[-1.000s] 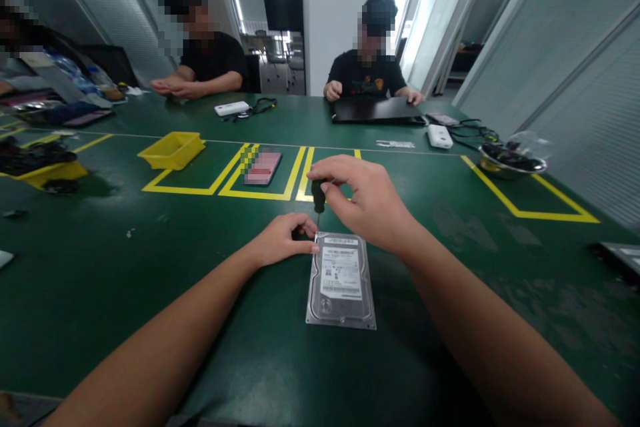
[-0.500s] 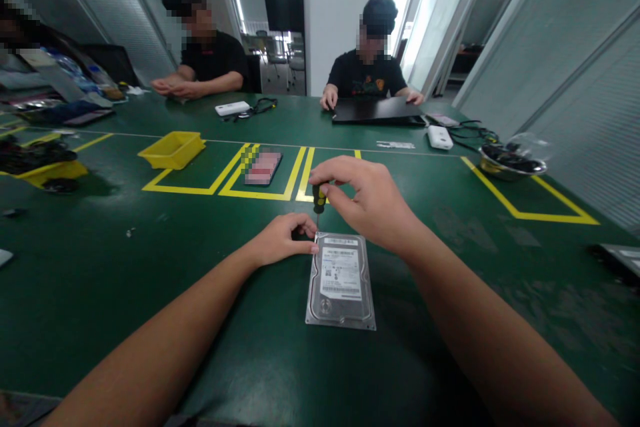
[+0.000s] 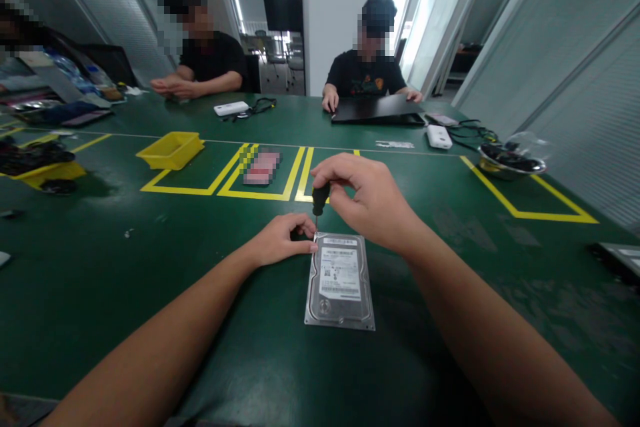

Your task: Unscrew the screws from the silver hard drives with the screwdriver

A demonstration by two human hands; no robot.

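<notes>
A silver hard drive (image 3: 340,310) with a white label lies flat on the green table in front of me. My right hand (image 3: 363,197) grips the dark handle of a screwdriver (image 3: 319,200) held upright. The thin shaft points down at the drive's far left corner. At that same corner, my left hand (image 3: 283,239) has its thumb and fingertips closed against the drive's left edge, near the screwdriver's tip. Whether the tip sits in a screw is too small to tell.
Beyond my hands lie a phone (image 3: 262,167), a yellow bin (image 3: 173,151) and yellow tape outlines. To the right stands a metal bowl (image 3: 510,163) of dark parts. Two people sit across the table, one holding a black laptop-like panel (image 3: 377,112). Another drive-like object (image 3: 617,261) lies far right.
My right fingers have shifted slightly around the screwdriver handle, which has turned a little. My left hand and the hard drive stay in place.
</notes>
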